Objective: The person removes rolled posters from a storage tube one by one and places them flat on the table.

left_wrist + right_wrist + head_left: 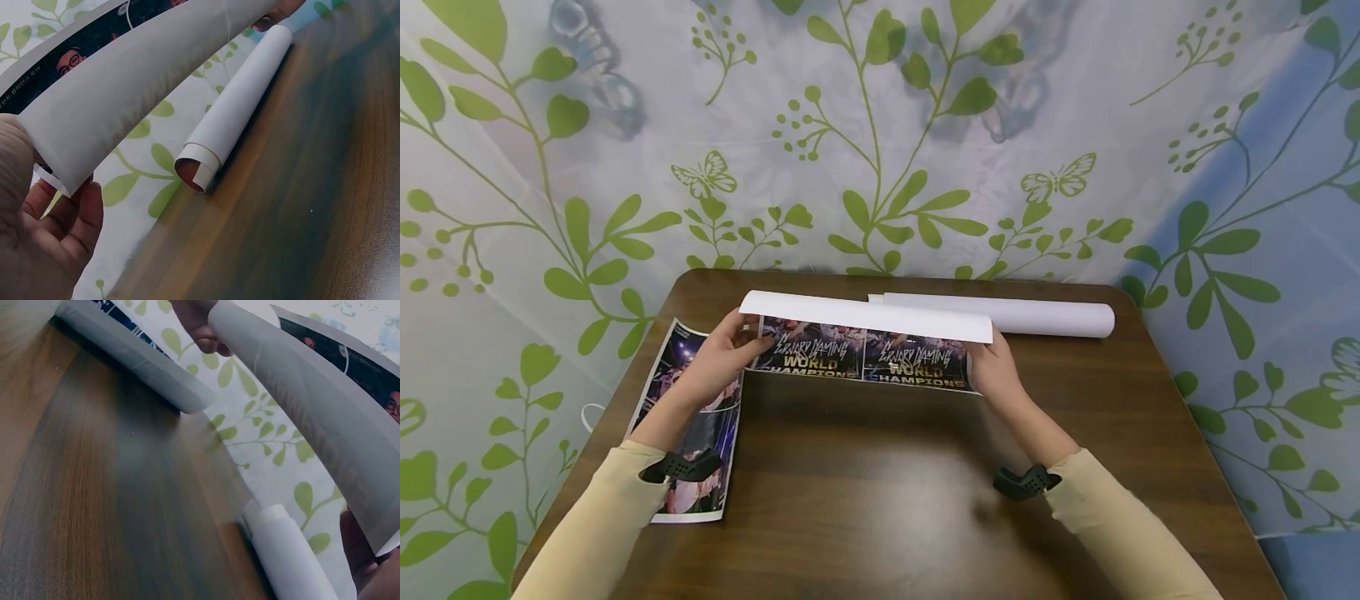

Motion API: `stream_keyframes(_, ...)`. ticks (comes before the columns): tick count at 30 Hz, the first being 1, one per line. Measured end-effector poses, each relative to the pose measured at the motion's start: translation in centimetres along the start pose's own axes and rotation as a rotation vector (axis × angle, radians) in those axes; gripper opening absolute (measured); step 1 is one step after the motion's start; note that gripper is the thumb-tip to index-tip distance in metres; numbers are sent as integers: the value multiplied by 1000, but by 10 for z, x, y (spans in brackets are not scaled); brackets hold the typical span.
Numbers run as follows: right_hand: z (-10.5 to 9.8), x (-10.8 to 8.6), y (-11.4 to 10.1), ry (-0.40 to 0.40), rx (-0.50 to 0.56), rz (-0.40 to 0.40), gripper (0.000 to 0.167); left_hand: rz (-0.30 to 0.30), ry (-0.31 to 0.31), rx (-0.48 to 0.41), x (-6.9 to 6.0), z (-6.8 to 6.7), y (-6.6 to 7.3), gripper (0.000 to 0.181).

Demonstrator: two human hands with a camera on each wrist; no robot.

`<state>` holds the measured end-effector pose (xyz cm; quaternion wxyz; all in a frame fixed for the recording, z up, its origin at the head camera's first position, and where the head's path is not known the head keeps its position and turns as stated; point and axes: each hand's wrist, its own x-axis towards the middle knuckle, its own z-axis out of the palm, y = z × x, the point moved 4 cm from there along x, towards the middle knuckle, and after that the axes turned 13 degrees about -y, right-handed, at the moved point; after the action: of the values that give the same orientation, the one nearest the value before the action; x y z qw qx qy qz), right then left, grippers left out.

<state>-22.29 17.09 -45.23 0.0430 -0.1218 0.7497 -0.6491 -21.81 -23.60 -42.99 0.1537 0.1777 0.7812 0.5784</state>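
Observation:
A curled printed poster (865, 354) with gold "World Champions" lettering is held up above the table, its white back folded over along the top. My left hand (718, 362) grips its left end, the thumb on the printed face. At the right end my right hand (1000, 371) holds the edge, its fingers partly hidden behind the sheet. Both wrist views show the poster's pale underside (144, 81) bowed between the hands, off the tabletop. In the right wrist view, only part of the right hand (369, 565) shows, at the lower corner.
A rolled white paper tube (1037, 317) lies along the table's back edge, behind the held poster. Another printed poster (711, 458), its edges curling, lies at the left under my left forearm. The brown wooden table (887, 483) stands against a leaf-patterned cloth (880, 150).

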Motion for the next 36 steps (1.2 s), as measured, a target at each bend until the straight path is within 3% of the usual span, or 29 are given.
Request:
stream_keyframes(7, -5, 0, 5, 230, 185, -47, 29, -16, -6, 39, 2, 3, -3, 60)
stream_keyframes(10, -7, -1, 4, 262, 165, -93, 19, -13, -8, 39, 4, 4, -3, 62)
stream_keyframes(13, -5, -6, -7, 225, 76, -118, 17, -12, -29, 41, 5, 5, -3, 63)
stream_keyframes(16, -1, -12, -22, 160, 21, -94, 31, -19, -67, 46, 6, 6, -5, 66)
stream_keyframes(18, -1, -11, -18, 122, 26, -90, 43, -12, -96, 41, 7, 7, -5, 69)
stream_keyframes(23, -4, -3, 10, 38, 107, -131, 64, 24, -144, 24, 6, 11, -1, 83)
stream_keyframes(33, 1, -1, 16, -191, 322, -181, 95, 13, -210, 104, 8, 22, 0, 106)
stream_keyframes(36, 1, -2, 17, -223, 323, -159, 99, -3, -228, 150, 8, 25, 0, 112)
